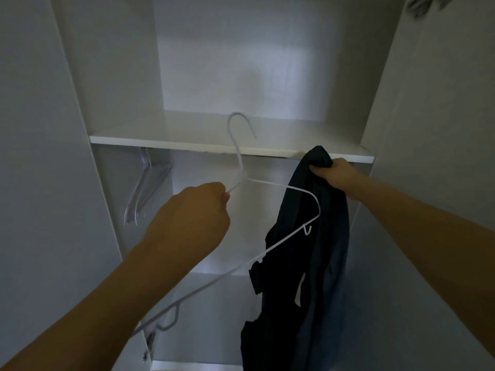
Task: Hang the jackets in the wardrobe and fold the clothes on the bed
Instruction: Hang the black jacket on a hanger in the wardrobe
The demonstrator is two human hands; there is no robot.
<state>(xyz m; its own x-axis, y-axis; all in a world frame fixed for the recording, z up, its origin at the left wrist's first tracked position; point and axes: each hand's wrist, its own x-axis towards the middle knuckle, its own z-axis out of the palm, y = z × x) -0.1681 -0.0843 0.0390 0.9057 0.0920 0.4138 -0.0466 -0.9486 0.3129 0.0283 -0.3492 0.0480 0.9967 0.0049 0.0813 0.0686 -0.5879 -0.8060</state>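
I face an open white wardrobe (80,76). My left hand (192,218) is closed on a white wire hanger (284,186), gripping it just below the hook, which points up in front of the shelf. My right hand (333,174) grips the top of a dark navy jacket (321,263), which hangs down limply to the frame's bottom. The hanger's right shoulder lies across the front of the jacket. Whether the hanger is inside the garment I cannot tell.
A white shelf (187,140) crosses the wardrobe at mid height. Under it on the left hang several empty white hangers (142,188). The wardrobe's side panels close in left and right. A hinge (148,344) sits low on the left panel.
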